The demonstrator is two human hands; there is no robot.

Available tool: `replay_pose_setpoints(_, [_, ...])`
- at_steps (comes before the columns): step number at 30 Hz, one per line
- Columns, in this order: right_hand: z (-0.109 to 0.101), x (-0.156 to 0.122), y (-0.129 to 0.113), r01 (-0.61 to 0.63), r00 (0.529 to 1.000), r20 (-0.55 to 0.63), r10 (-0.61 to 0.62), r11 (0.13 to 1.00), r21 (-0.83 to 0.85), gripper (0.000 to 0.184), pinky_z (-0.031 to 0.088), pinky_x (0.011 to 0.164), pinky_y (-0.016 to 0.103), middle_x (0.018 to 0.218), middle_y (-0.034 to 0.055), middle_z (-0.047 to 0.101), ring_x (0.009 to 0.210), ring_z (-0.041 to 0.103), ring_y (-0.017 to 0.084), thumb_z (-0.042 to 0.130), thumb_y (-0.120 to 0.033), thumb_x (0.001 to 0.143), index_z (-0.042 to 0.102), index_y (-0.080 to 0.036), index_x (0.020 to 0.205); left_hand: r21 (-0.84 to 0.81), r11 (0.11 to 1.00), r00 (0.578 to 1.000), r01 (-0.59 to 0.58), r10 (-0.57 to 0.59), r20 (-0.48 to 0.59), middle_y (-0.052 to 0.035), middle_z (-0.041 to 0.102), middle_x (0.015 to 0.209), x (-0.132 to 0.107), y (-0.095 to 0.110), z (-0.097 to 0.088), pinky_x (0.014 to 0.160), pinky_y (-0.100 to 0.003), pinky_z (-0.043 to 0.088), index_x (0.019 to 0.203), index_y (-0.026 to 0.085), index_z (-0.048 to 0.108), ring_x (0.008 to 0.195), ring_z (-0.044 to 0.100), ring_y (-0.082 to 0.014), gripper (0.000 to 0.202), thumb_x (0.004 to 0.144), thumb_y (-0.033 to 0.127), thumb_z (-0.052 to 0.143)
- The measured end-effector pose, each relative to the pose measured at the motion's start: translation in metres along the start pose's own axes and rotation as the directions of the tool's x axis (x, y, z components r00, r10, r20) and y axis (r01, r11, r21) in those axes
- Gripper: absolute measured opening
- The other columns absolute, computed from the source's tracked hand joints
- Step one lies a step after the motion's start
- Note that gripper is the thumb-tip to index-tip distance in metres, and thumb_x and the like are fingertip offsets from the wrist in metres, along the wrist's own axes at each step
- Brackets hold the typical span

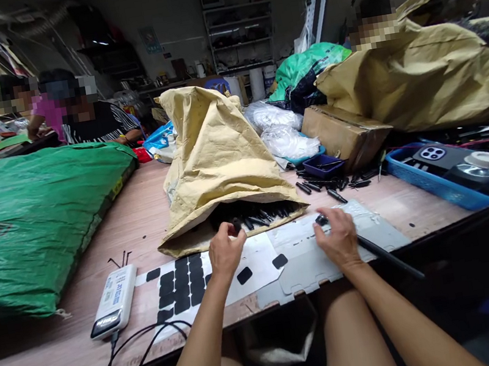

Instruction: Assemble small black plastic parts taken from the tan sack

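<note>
My left hand [226, 252] is closed in a pinch on a small black piece at the mouth of a tan paper sack [217, 156], where several black sticks [263, 214] lie. Below it is a white backing sheet [257, 261] with several black square pads [180, 286] stuck on it. My right hand [339, 236] rests fingers-down on a grey-white sheet [303, 260], its fingertips closed on a small black part [321, 219]. A long black rod [388, 256] runs from under that hand toward the table's front edge.
A white power bank [113, 299] with a black cable lies at left, beside a big green sack [22, 218]. A blue tray [458, 186] with a phone sits right, near a cardboard box [341, 133] and another tan sack [423, 80]. Other people sit at back.
</note>
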State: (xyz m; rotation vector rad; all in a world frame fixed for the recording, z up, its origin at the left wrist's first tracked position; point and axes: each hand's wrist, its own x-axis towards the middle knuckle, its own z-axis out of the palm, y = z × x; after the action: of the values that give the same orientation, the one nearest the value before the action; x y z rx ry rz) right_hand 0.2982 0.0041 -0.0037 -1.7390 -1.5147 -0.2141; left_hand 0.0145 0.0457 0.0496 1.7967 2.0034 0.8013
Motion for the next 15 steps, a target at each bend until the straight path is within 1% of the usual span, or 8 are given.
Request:
replay_pose_setpoints(2, [-0.012,0.003,0.021,-0.186,0.98,0.021,0.197,0.954,-0.237,0.042,0.041,0.085,0.046,0.114,0.016,0.062,0.104,0.054,0.034,0.06,-0.035,0.085,0.062,-0.019,0.125,-0.03,0.987,0.986,-0.156,0.158,0.057,0.0012,0.073,0.089,-0.02,-0.008,-0.004,0.069,-0.027,0.039,0.092,0.025,0.064,0.078,0.063,-0.0173,0.012,0.084,0.034,0.063])
replay_pose_setpoints(3, [-0.017,0.003,0.031,-0.214,0.965,0.079,0.251,0.924,-0.317,0.04,0.041,0.084,0.047,0.112,0.0162,0.062,0.103,0.054,0.035,0.06,-0.038,0.086,0.064,-0.019,0.121,-0.032,0.977,0.971,-0.212,0.214,0.109,0.0013,0.071,0.088,-0.028,-0.012,-0.003,0.07,-0.027,0.039,0.092,0.025,0.065,0.079,0.061,-0.0176,0.011,0.083,0.031,0.064])
replay_pose_setpoints(5, [-0.025,0.004,0.048,-0.158,0.935,0.236,0.264,0.907,-0.391,0.031,0.041,0.082,0.046,0.105,0.0148,0.064,0.1,0.054,0.033,0.056,-0.04,0.09,0.067,-0.02,0.109,-0.038,0.954,0.93,-0.297,0.298,0.214,0.0002,0.07,0.087,-0.042,-0.02,0.004,0.074,-0.029,0.039,0.091,0.024,0.067,0.085,0.059,-0.0198,0.01,0.082,0.028,0.065])
replay_pose_setpoints(7, [-0.028,0.004,0.057,-0.07,0.914,0.342,0.217,0.917,-0.392,0.023,0.041,0.08,0.043,0.099,0.0129,0.064,0.095,0.055,0.03,0.053,-0.037,0.092,0.066,-0.019,0.098,-0.058,0.939,0.901,-0.34,0.343,0.266,-0.0013,0.069,0.088,-0.051,-0.027,0.014,0.08,-0.032,0.04,0.093,0.024,0.069,0.09,0.057,-0.0218,0.011,0.082,0.027,0.066])
replay_pose_setpoints(9, [-0.029,0.002,0.055,-0.036,0.922,0.349,0.169,0.933,-0.357,0.019,0.042,0.078,0.039,0.096,0.0119,0.063,0.092,0.056,0.027,0.051,-0.033,0.093,0.063,-0.019,0.094,-0.087,0.935,0.899,-0.344,0.355,0.257,-0.002,0.069,0.092,-0.055,-0.032,0.022,0.084,-0.035,0.039,0.097,0.024,0.07,0.093,0.056,-0.0227,0.014,0.084,0.028,0.067])
replay_pose_setpoints(11, [-0.029,-0.003,0.043,-0.055,0.941,0.309,0.138,0.963,-0.263,0.017,0.043,0.075,0.036,0.096,0.0112,0.063,0.09,0.058,0.026,0.048,-0.033,0.094,0.059,-0.02,0.094,-0.108,0.936,0.906,-0.335,0.352,0.233,-0.0024,0.068,0.093,-0.057,-0.035,0.027,0.086,-0.036,0.038,0.099,0.025,0.071,0.095,0.056,-0.0233,0.016,0.084,0.029,0.068])
replay_pose_setpoints(13, [-0.029,-0.012,0.021,-0.073,0.948,0.303,0.098,0.993,-0.092,0.017,0.044,0.071,0.034,0.095,0.0092,0.064,0.085,0.061,0.024,0.047,-0.035,0.095,0.056,-0.021,0.099,-0.123,0.935,0.907,-0.333,0.354,0.228,-0.0026,0.068,0.093,-0.058,-0.035,0.027,0.086,-0.037,0.038,0.098,0.025,0.071,0.095,0.056,-0.0236,0.015,0.084,0.029,0.068])
replay_pose_setpoints(15, [-0.028,-0.023,-0.005,-0.078,0.933,0.358,0.039,0.993,0.094,0.019,0.046,0.069,0.032,0.091,0.0059,0.067,0.078,0.063,0.023,0.048,-0.036,0.095,0.055,-0.023,0.106,-0.136,0.937,0.91,-0.323,0.347,0.227,-0.0025,0.068,0.092,-0.058,-0.035,0.025,0.085,-0.037,0.038,0.095,0.024,0.072,0.095,0.056,-0.0236,0.013,0.083,0.028,0.07])
